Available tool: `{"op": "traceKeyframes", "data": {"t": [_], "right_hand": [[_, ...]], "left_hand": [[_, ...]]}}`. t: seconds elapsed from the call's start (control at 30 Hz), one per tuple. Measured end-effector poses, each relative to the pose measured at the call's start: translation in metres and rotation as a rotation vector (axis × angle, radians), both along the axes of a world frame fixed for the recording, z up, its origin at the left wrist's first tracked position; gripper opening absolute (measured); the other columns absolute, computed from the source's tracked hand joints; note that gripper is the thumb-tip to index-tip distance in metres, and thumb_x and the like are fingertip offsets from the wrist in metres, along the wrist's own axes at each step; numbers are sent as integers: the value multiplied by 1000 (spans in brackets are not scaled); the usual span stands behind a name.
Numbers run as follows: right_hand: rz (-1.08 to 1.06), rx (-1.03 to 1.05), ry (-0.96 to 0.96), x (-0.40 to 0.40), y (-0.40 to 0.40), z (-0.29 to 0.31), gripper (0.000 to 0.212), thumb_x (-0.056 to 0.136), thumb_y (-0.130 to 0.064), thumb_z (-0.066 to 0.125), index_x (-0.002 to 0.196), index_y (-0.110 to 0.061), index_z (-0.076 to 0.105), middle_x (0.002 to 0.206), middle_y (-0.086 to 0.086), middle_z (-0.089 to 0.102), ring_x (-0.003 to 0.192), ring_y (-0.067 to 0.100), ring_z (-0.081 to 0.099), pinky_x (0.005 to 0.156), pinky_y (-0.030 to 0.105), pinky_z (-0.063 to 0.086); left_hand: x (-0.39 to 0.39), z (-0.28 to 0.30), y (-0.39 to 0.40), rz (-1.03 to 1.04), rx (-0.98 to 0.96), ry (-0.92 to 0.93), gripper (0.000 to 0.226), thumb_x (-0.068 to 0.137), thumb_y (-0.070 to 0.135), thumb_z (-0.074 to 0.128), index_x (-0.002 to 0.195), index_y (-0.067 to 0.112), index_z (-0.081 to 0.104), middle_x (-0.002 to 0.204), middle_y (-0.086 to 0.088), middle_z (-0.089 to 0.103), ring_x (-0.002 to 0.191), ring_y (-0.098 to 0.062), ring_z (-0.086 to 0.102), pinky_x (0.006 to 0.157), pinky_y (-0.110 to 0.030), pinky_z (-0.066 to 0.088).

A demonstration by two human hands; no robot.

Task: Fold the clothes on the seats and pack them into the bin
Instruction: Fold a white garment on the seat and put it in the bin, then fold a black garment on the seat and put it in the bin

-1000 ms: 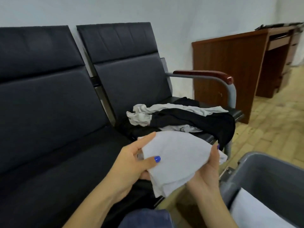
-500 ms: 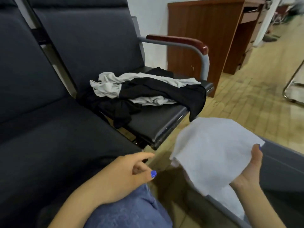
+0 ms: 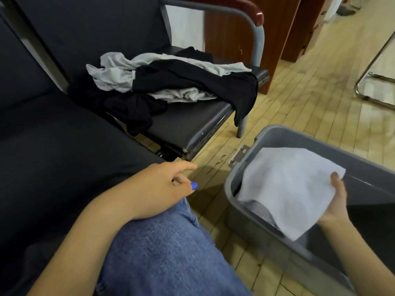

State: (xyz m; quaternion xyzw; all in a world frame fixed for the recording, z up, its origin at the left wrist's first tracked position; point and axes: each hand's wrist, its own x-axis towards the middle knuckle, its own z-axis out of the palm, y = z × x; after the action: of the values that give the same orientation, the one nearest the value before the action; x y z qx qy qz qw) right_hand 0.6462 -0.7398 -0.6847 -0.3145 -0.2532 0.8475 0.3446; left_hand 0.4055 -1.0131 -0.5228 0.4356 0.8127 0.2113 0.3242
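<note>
Since the right grip (image 3: 335, 201) pinches only one edge of the folded white cloth (image 3: 286, 189) over the grey bin's (image 3: 241, 212) near-left corner, it could unfold or snag the rim w/ a careless drop; left grip (image 3: 162, 184) idles loose, empty, on the knee.

A folded white cloth (image 3: 286, 189) hangs over the near left corner of the bin (image 3: 299, 137), one edge pinched by the right hand (image 3: 335, 199), its lower corner drooping toward the near wall. The bin is grey plastic with a metal latch on its left rim, and stands on the floor just right of the seats (image 3: 192, 122). On the far seat lies an unfolded heap of clothes (image 3: 171, 82), black and light grey tangled together, one black piece hanging over the front edge.
</note>
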Motion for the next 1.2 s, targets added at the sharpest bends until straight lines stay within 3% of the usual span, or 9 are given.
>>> {"op": "traceKeyframes", "data": {"t": [0.13,0.3,0.47,0.6,0.73,0.9,1.0,1.1,1.2], "right_hand": [[323,-75,-289,5,4,-29,51,46,-19,90,94,-8,76,97,14,72,84,31,71,65,43,60],[288,-7,-838,4,7,-56,35,83,9,57,116,-1,52,105,22,62,91,38,61,52,40,57],[348,105,-991,2,10,-59,64,78,3,70,133,-7,39,119,20,56,102,41,58,66,47,54],[425,22,-980,4,-1,-43,97,37,-4,92,122,-9,45,108,20,60,95,40,61,51,44,57],[521,-7,-1098,5,-10,-35,95,67,14,74,138,-19,20,105,23,49,81,38,56,44,35,54],[667,327,-1474,9,-19,-29,122,77,5,69,147,-30,-25,137,29,41,97,35,62,79,43,55],[687,903,-1733,-15,-22,1,93,88,-29,63,152,-19,-3,147,16,37,115,27,56,91,38,52],[570,1184,-1545,-67,-36,53,70,93,-32,57,150,-19,18,136,9,53,114,24,59,87,36,51],[501,1400,-1271,-130,-49,98,60,95,-27,53,148,-22,24,114,5,64,79,17,65,65,32,51]], "left_hand": [[0,1,0,22,-6,-6,46,94,33,54,137,42,41,107,24,62,98,1,59,95,-23,46],[1,1,-1,42,-16,-24,47,93,35,54,137,43,41,105,25,63,98,0,59,93,-19,45],[2,3,-1,50,-17,-39,44,92,35,55,133,44,43,104,26,63,103,3,56,98,-21,42],[2,4,-2,51,-11,-47,43,93,35,55,134,42,44,103,25,63,104,4,54,91,-14,39],[2,4,-3,36,-7,-36,43,93,35,55,135,39,45,102,23,63,102,2,56,97,-21,41],[4,-2,-1,78,80,-1,32,93,30,57,124,36,56,90,16,65,76,5,56,83,-20,47],[-3,1,-9,195,260,117,19,90,23,59,96,41,64,76,13,67,59,-2,57,71,-32,55],[-25,10,-32,377,372,161,25,88,17,60,77,39,64,71,20,68,61,-5,63,68,-31,55],[-52,21,-62,495,364,102,25,89,11,57,79,32,66,71,13,71,58,-5,65,58,-19,49]]}}
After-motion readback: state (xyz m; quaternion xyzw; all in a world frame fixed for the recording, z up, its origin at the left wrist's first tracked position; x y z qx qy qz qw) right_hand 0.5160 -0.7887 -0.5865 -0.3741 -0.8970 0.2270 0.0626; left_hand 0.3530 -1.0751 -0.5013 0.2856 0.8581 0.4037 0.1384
